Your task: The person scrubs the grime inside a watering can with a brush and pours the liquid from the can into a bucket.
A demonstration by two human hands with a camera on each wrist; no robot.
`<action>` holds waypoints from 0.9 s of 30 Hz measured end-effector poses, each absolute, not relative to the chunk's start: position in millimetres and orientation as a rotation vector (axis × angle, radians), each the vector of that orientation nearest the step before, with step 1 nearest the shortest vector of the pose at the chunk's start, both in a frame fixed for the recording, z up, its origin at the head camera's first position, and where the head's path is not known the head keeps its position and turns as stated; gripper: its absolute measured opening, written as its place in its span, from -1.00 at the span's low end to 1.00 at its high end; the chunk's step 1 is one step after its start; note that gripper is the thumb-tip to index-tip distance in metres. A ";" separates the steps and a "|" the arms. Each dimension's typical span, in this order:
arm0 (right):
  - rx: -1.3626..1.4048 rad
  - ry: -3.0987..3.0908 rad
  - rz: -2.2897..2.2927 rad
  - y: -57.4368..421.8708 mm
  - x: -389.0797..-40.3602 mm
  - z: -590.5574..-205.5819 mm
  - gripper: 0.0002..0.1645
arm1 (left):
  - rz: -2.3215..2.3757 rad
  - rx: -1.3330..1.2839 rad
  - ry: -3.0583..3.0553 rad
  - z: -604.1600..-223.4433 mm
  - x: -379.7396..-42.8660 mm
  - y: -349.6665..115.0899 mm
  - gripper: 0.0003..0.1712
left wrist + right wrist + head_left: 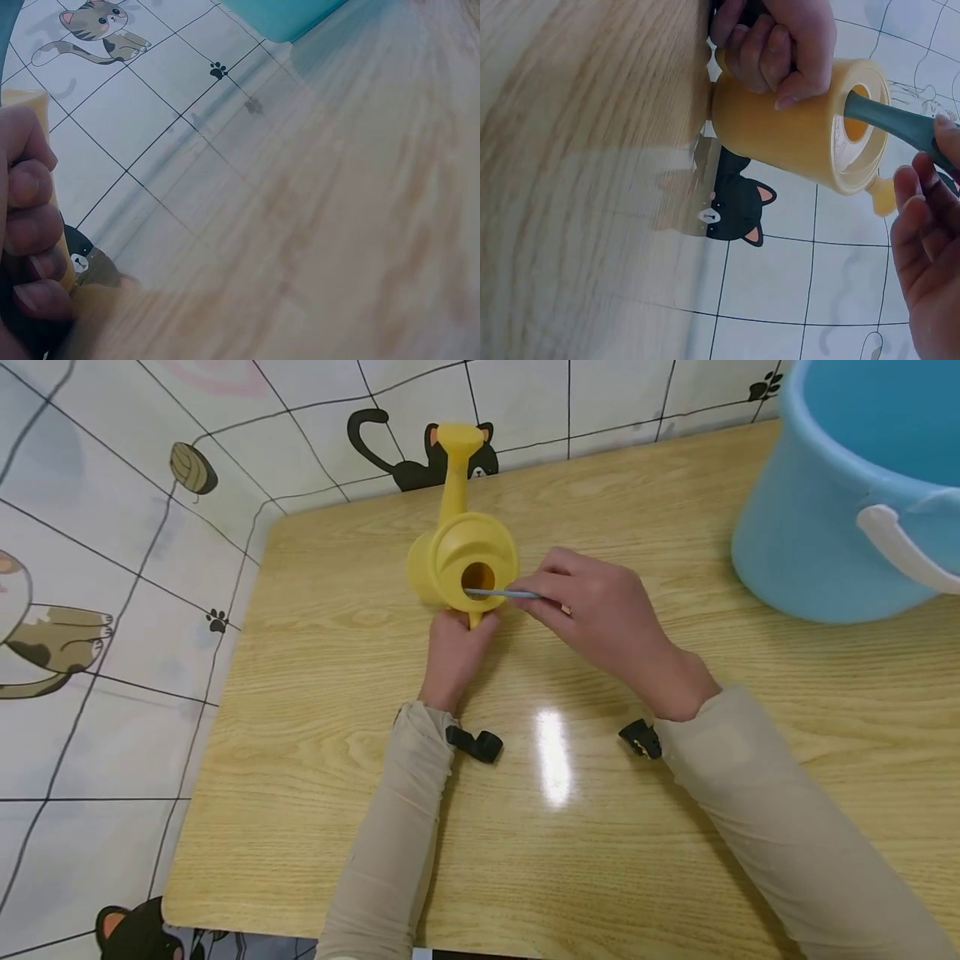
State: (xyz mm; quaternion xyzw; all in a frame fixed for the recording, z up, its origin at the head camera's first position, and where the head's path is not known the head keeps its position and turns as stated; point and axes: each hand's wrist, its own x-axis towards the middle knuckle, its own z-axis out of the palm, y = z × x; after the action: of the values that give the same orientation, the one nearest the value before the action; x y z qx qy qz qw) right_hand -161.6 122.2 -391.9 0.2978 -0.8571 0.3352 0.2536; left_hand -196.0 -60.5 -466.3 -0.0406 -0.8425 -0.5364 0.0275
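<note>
A yellow watering can (423, 570) stands on the table with its round opening turned toward me and its spout pointing to the wall. My left hand (455, 652) grips the can's handle on the near side; in the right wrist view those fingers (763, 56) curl against the can body. Between thumb and fingers, my right hand (600, 610) pinches a slim blue-grey handled tool (892, 122). One end of the tool reaches inside the can's opening, so its tip is hidden and its kind cannot be told.
A large blue bucket (810, 543) with a white handle stands on the right of the wooden table (322, 777). White tiled walls (607, 402) with cat drawings border the table at the back and left. Small black devices (487, 747) are worn at both wrists.
</note>
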 end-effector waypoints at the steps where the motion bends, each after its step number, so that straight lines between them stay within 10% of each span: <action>1: 0.824 -2.337 0.918 121.8 -161.4 -392.3 -0.81 | -1.649 -0.131 -2.604 -466.5 -196.2 -60.3 -0.69; 27: 0.864 -2.431 1.077 128.3 -160.6 -390.0 -0.77 | -1.656 -0.162 -2.616 -466.8 -194.3 -59.4 -0.79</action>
State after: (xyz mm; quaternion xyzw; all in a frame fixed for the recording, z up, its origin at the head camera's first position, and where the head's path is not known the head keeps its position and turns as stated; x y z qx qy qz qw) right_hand -160.6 128.3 -390.0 0.3043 -0.8567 0.3793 0.1722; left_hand -194.3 -59.4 -466.8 -0.0521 -0.8437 -0.5339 0.0206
